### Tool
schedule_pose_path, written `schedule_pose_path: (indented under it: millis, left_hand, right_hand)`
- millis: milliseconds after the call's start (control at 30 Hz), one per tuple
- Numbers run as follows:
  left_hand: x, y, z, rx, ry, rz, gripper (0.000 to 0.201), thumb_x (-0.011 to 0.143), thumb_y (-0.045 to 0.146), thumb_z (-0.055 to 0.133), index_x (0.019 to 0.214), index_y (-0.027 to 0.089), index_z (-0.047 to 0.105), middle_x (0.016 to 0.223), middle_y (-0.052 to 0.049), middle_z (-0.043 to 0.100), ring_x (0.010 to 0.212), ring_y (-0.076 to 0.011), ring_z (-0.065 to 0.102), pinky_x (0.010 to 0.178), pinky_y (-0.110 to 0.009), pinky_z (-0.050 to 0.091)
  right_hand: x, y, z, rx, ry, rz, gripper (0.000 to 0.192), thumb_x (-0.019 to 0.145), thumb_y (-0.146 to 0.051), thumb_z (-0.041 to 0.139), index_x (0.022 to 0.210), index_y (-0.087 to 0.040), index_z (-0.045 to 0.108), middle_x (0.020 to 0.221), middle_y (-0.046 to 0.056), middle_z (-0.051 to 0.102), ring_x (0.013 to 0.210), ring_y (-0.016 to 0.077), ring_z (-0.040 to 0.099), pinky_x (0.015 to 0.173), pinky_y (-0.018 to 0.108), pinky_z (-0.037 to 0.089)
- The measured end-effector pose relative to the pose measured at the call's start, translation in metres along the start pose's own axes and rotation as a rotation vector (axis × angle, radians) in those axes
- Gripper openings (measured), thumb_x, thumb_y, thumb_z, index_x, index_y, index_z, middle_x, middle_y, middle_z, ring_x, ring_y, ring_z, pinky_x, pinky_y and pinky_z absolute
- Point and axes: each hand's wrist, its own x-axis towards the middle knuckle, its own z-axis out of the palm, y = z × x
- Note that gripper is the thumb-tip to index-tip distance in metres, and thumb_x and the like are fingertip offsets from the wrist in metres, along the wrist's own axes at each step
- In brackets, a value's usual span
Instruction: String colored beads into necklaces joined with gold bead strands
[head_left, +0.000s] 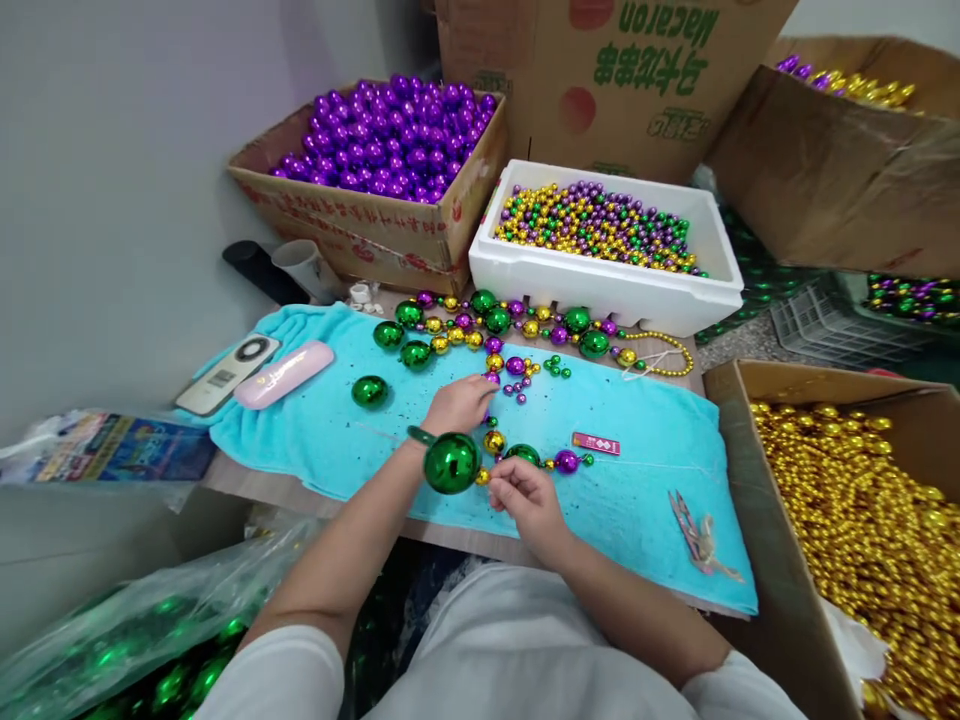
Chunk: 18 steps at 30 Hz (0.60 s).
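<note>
My left hand (461, 403) reaches over the towel with its fingers drawn together beside a purple bead (492, 379); whatever is between the fingertips is hidden. A large green ball (452, 462) shows in front of my left wrist, next to a green band (421, 435). My right hand (529, 495) pinches the bead string at a small gold bead (482, 477). This string carries another gold bead (493, 441), a green ball (523, 456) partly behind my fingers, and a purple ball (568, 461). Small purple beads (517, 388) and green beads (556, 366) lie loose nearby.
Finished-looking bead strands (496, 320) lie along the back of the turquoise towel (322, 440). Behind stand a white foam box (600, 275) and a carton of purple balls (375, 225). Thread snips (690, 530) lie right, beside a carton of gold beads (757, 500). A loose green ball (370, 391) lies left.
</note>
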Motion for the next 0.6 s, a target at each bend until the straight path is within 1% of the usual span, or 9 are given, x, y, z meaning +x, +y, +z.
schedule_pose_path:
  millis: [67, 133, 233, 333, 433, 500, 533, 567, 600]
  left_hand:
    - [0.013, 0.012, 0.016, 0.169, -0.098, -0.004, 0.028, 0.088, 0.02, 0.044, 0.105, 0.019, 0.067, 0.106, -0.014, 0.064, 0.099, -0.0266, 0.06, 0.085, -0.037, 0.044]
    - [0.024, 0.02, 0.029, 0.213, -0.14, -0.029, 0.029, 0.087, 0.015, 0.041, 0.103, 0.015, 0.066, 0.105, -0.016, 0.063, 0.097, -0.0274, 0.061, 0.083, -0.038, 0.045]
    - [0.035, 0.023, 0.04, 0.181, -0.125, -0.064, 0.029, 0.084, 0.008, 0.041, 0.101, 0.011, 0.065, 0.102, -0.02, 0.063, 0.095, -0.0288, 0.063, 0.084, -0.041, 0.045]
    - [0.041, 0.022, 0.043, 0.099, -0.09, -0.094, 0.027, 0.082, 0.007, 0.045, 0.101, 0.01, 0.064, 0.1, -0.02, 0.064, 0.096, -0.0302, 0.062, 0.086, -0.043, 0.045]
    - [0.04, 0.021, 0.036, -0.044, -0.034, -0.1, 0.024, 0.08, 0.013, 0.055, 0.102, 0.014, 0.065, 0.104, -0.016, 0.065, 0.1, -0.0283, 0.061, 0.088, -0.041, 0.046]
    - [0.035, 0.018, 0.026, -0.15, 0.011, -0.11, 0.023, 0.084, 0.02, 0.054, 0.104, 0.016, 0.065, 0.103, -0.013, 0.066, 0.095, -0.0238, 0.063, 0.083, -0.036, 0.049]
    - [0.031, 0.016, 0.019, -0.283, 0.039, -0.131, 0.024, 0.086, 0.023, 0.053, 0.105, 0.016, 0.064, 0.1, -0.012, 0.067, 0.088, -0.0209, 0.064, 0.077, -0.032, 0.051]
    - [0.027, 0.014, 0.012, -0.487, 0.068, -0.163, 0.025, 0.087, 0.026, 0.052, 0.105, 0.015, 0.064, 0.097, -0.011, 0.068, 0.081, -0.0178, 0.065, 0.07, -0.029, 0.052]
    - [0.021, 0.012, 0.004, -0.747, 0.096, -0.201, 0.025, 0.087, 0.027, 0.053, 0.105, 0.014, 0.064, 0.093, -0.01, 0.068, 0.074, -0.0149, 0.064, 0.065, -0.026, 0.052]
  right_hand:
    - [-0.002, -0.001, 0.001, 0.001, -0.023, -0.005, 0.016, 0.077, -0.034, 0.059, 0.072, -0.019, 0.057, 0.055, -0.002, 0.054, 0.052, 0.0103, 0.048, 0.053, 0.023, 0.041]
    - [-0.004, -0.002, 0.001, 0.0, -0.033, -0.001, 0.016, 0.077, -0.034, 0.06, 0.071, -0.019, 0.057, 0.055, -0.002, 0.054, 0.052, 0.0104, 0.048, 0.053, 0.024, 0.041]
    - [-0.003, -0.003, -0.002, -0.003, -0.015, 0.018, 0.017, 0.076, -0.035, 0.06, 0.071, -0.019, 0.057, 0.054, -0.002, 0.054, 0.052, 0.0105, 0.048, 0.053, 0.024, 0.041]
    - [-0.001, -0.003, -0.006, 0.003, 0.007, 0.028, 0.018, 0.075, -0.036, 0.061, 0.07, -0.019, 0.057, 0.054, -0.002, 0.054, 0.051, 0.0105, 0.048, 0.052, 0.024, 0.041]
    - [0.002, -0.005, -0.012, 0.013, 0.032, 0.02, 0.019, 0.074, -0.038, 0.062, 0.071, -0.019, 0.058, 0.054, -0.002, 0.054, 0.051, 0.0105, 0.048, 0.051, 0.024, 0.04]
    - [0.004, -0.007, -0.017, 0.018, 0.066, 0.01, 0.02, 0.074, -0.04, 0.063, 0.073, -0.02, 0.059, 0.054, -0.002, 0.054, 0.05, 0.0105, 0.047, 0.049, 0.024, 0.039]
    - [0.005, -0.008, -0.02, 0.022, 0.089, 0.005, 0.021, 0.073, -0.04, 0.063, 0.073, -0.02, 0.059, 0.053, -0.002, 0.054, 0.049, 0.0104, 0.047, 0.048, 0.024, 0.039]
    - [0.006, -0.009, -0.023, 0.027, 0.113, 0.001, 0.022, 0.073, -0.041, 0.064, 0.072, -0.02, 0.059, 0.053, -0.002, 0.054, 0.048, 0.0103, 0.046, 0.047, 0.023, 0.038]
    - [0.007, -0.01, -0.026, 0.032, 0.139, 0.0, 0.023, 0.072, -0.042, 0.064, 0.072, -0.019, 0.059, 0.052, -0.002, 0.054, 0.048, 0.0101, 0.045, 0.047, 0.023, 0.037]
